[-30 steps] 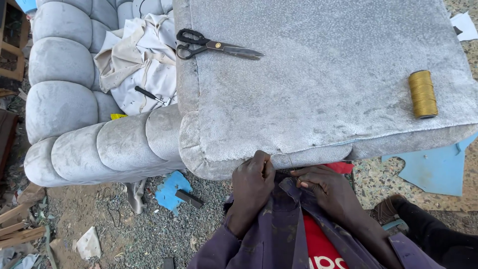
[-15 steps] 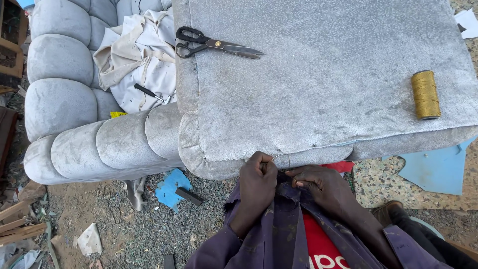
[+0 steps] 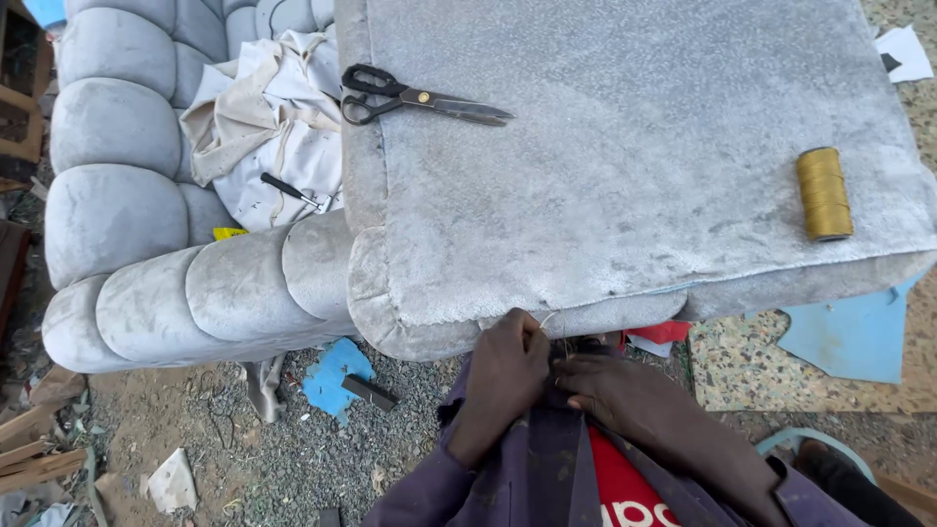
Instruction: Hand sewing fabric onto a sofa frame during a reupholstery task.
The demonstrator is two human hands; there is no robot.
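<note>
Both hands pinched together at the near edge of a grey velvet cushion.

The cushion [image 3: 625,166] lies flat, its long axis running left to right, its nap mottled silver-grey with a rolled seam along the near edge. The left hand [image 3: 509,363] and right hand [image 3: 607,388] meet there, fingers closed on the seam and a thin thread [image 3: 549,320]. Black-handled scissors [image 3: 420,100] lie by the far left corner, blades pointing right; a spool of yellow thread [image 3: 823,193] rests near the right edge.
</note>
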